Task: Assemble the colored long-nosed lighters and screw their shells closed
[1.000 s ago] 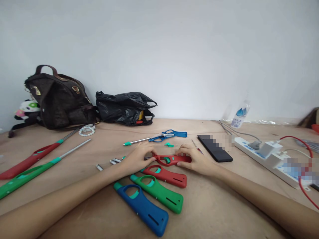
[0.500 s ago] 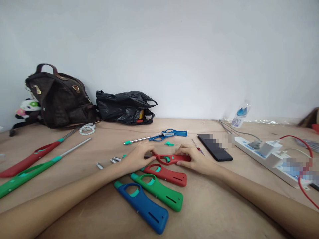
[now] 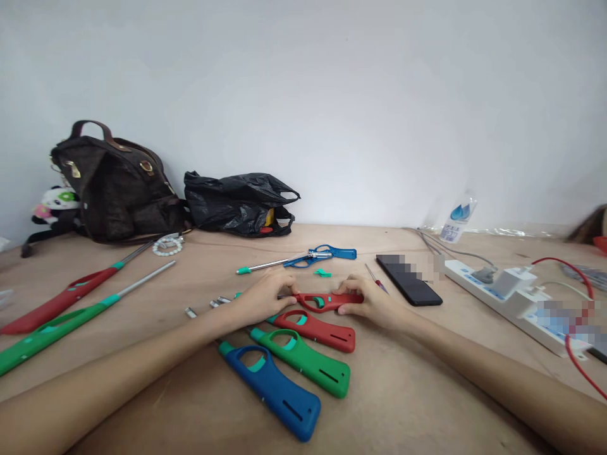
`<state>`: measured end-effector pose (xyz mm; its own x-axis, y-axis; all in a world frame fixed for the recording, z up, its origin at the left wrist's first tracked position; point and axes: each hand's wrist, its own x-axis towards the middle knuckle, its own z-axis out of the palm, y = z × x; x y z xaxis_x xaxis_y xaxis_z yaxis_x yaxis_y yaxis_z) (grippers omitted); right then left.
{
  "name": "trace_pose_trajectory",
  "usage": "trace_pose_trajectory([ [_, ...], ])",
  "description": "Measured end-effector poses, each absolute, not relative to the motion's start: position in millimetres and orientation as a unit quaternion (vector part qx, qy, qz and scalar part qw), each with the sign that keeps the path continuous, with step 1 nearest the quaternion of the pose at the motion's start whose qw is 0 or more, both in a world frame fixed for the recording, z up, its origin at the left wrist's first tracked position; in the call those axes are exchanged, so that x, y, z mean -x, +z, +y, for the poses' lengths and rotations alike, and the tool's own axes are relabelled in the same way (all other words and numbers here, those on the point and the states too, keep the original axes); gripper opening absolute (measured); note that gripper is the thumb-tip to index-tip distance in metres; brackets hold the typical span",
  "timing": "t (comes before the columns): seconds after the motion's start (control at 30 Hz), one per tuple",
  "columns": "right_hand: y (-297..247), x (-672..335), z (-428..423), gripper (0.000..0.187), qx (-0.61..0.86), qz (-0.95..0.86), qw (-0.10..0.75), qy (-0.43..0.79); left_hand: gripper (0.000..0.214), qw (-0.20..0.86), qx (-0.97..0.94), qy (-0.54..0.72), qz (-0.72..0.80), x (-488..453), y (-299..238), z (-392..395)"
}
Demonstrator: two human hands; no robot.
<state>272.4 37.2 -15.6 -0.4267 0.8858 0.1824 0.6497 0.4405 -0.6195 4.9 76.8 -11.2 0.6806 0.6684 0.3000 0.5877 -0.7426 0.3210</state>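
Observation:
My left hand (image 3: 268, 296) is closed at the front end of a red long-nosed lighter (image 3: 327, 302), pinching it near where its metal tube begins. My right hand (image 3: 363, 297) grips the handle of the same lighter, thumb below and fingers above. A green trigger shows in the lighter's loop; the tube is mostly behind my left hand. Fanned out on the near side are a second red lighter (image 3: 329, 333), a green lighter (image 3: 308, 363) and a blue lighter (image 3: 279, 395). Beyond my hands lies an opened blue lighter (image 3: 341, 253), with a small green plastic piece (image 3: 323, 273) before it.
A screwdriver (image 3: 379, 284) and a phone (image 3: 410, 281) lie right of my hands, then a power strip (image 3: 474, 283) with cables. A bottle (image 3: 458, 218) stands behind. At left are another red lighter (image 3: 61, 302), another green lighter (image 3: 61, 327), a backpack (image 3: 118, 189) and a black plastic bag (image 3: 227, 202).
Both hands keep their hold on the red lighter, with barely any movement. The view has shifted very slightly.

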Motion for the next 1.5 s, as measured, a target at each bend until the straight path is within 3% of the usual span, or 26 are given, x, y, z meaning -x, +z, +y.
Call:
trace_pose_trajectory([
  [0.17, -8.9, -281.7, 42.3, 0.021, 0.451, -0.832, 0.197, 0.257, 0.010, 0.032, -0.930, 0.179, 0.321, -8.7, -6.1, 70.8],
  [0.43, -9.8, -282.3, 39.7, 0.018, 0.481, -0.814, 0.173, 0.277, 0.012, 0.060, -0.920, 0.189, 0.339, -8.5, -4.8, 68.0],
  [0.73, -1.9, -279.8, 34.7, 0.015, 0.470, -0.809, 0.203, 0.290, 0.006, 0.134, -0.900, 0.215, 0.354, -5.0, -0.7, 67.2],
  [1.03, 1.7, -275.7, 32.5, 0.008, 0.455, -0.839, 0.235, 0.184, 0.008, 0.125, -0.889, 0.258, 0.357, -5.8, 8.2, 63.8],
  [1.37, -9.2, -258.8, 19.4, 0.010, 0.475, -0.855, 0.183, 0.097, 0.011, 0.051, -0.910, 0.264, 0.315, -11.5, 8.6, 53.3],
  [1.5, -29.9, -259.7, 30.4, 0.012, 0.441, -0.868, 0.229, 0.006, 0.012, 0.029, -0.912, 0.256, 0.318, -10.1, 5.3, 53.4],
])
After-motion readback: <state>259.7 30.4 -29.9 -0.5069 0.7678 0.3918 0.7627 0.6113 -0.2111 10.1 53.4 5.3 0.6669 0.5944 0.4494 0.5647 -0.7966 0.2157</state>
